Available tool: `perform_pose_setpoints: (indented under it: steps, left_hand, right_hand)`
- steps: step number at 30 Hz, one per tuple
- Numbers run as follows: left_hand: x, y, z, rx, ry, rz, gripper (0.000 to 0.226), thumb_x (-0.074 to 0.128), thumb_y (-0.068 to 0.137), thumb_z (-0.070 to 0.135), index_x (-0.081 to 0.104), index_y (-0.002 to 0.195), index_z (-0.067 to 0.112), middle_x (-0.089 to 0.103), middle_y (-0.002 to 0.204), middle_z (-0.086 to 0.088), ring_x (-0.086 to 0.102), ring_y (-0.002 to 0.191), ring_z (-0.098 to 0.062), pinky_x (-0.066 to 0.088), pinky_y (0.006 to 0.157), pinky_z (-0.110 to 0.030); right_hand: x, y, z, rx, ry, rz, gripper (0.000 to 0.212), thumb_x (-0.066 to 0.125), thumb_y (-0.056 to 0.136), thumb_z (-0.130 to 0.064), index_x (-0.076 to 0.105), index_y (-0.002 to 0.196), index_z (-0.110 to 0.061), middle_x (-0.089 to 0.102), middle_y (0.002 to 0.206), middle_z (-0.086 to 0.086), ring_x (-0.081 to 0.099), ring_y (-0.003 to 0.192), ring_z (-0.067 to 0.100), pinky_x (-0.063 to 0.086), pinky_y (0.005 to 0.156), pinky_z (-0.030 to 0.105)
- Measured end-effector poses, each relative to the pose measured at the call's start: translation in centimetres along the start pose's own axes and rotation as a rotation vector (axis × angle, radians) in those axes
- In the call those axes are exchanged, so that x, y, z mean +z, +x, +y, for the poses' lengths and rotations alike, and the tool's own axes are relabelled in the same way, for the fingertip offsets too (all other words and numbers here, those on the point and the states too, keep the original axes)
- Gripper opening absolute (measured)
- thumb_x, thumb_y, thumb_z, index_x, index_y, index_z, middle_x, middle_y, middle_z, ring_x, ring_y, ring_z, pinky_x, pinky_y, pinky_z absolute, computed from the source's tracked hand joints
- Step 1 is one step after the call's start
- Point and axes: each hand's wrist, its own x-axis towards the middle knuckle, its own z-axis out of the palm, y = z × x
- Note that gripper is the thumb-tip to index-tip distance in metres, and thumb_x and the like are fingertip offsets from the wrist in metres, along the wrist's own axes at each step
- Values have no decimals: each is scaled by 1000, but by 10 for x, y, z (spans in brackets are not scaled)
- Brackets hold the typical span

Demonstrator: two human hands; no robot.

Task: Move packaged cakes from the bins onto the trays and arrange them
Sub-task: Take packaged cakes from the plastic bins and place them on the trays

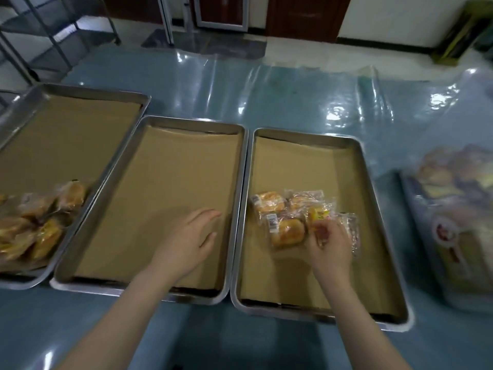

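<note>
Left hand: released, fingers straight, pointing toward 1 o'clock over middle tray paper. Right hand: fingers curled, grasping packaged cake at 12 o'clock, inside right tray.

bin at rt blurred

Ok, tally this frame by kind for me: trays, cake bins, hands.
Rectangular steel trays lined with brown paper: 3 (left tray, middle tray, right tray)
Blurred clear plastic bin of packaged cakes: 1
Bare hands: 2 (left hand, right hand pinching a clear-wrapped golden cake)
Total: 6
</note>
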Motion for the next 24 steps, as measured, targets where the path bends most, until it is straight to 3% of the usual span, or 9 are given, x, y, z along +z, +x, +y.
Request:
perform_pose_setpoints:
  steps: [4,8,11,14,16,20,24]
  left_hand:
    - [15,14,20,1,21,-37,49,58,89,23,46,136,30,44,139,9,39,127,-9,26,103,-22]
    - [36,40,50,-76,52,-140,80,66,81,43,19,146,36,34,149,8,33,135,-18,32,108,-37]
    - [59,66,70,-145,148,-205,109,67,70,62,-5,148,34,15,157,1,10,144,-23,5,114,-43]
    - [84,86,79,-119,328,-274,115,60,67,74,-9,148,31,-5,159,-4,-14,144,-24,-12,111,-47]
    - [96,93,81,-99,373,-311,114,61,65,74,-5,149,31,-3,159,-4,-13,144,-25,-9,112,-53]
    - [107,94,80,-88,429,-256,114,70,61,68,8,147,26,23,147,-4,18,137,-27,18,113,-52]
    - [111,94,80,-78,466,-235,110,71,56,71,24,142,20,32,134,-8,26,128,-27,21,110,-41]
  right_hand:
    - [-17,26,25,174,-39,87,27,67,86,-27,55,110,-25,46,120,0,45,111,16,44,83,30]
    - [-28,59,34,112,-114,-17,52,70,82,-39,49,128,-32,31,142,1,26,133,24,37,102,42]
    - [-25,82,32,170,-180,-274,77,65,77,-62,31,143,-42,17,156,1,17,142,31,31,109,57]
    - [-7,87,33,173,-363,-477,94,53,70,-81,11,147,-48,7,160,4,7,145,38,15,109,67]
    - [2,86,35,109,-455,-500,89,46,70,-84,7,143,-53,14,159,6,9,144,38,11,108,69]
    - [3,84,46,-18,-425,-486,63,43,86,-67,12,140,-59,29,154,-2,13,144,30,9,111,62]
    - [-1,73,51,-73,-284,-390,48,55,88,-49,38,132,-54,50,136,-14,30,135,22,24,106,51]
